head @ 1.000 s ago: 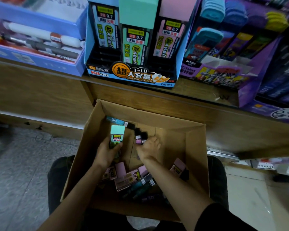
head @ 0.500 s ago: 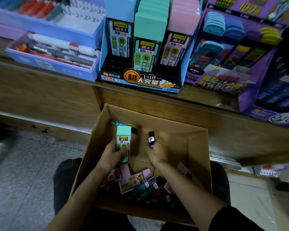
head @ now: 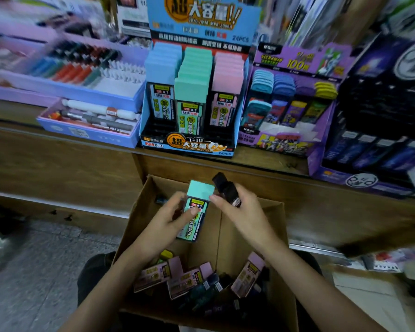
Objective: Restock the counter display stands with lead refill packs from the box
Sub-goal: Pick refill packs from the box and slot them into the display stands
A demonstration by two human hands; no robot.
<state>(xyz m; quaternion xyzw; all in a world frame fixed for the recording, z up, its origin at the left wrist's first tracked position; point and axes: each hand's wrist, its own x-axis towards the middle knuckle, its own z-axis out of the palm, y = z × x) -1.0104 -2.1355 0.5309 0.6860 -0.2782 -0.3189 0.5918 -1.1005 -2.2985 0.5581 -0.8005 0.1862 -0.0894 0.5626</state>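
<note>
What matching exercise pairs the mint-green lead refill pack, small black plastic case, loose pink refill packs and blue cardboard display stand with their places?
1 mint-green lead refill pack
2 small black plastic case
3 loose pink refill packs
4 blue cardboard display stand

A on the wooden counter
B in the left hand
C in the cardboard box
D in the right hand

Pairs: 1-B, 2-D, 3-C, 4-A

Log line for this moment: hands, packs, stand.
left hand: holds mint-capped pack | right hand: holds dark pack | both above box | pink packs lie in box | held packs not yet at blue display stand
</note>
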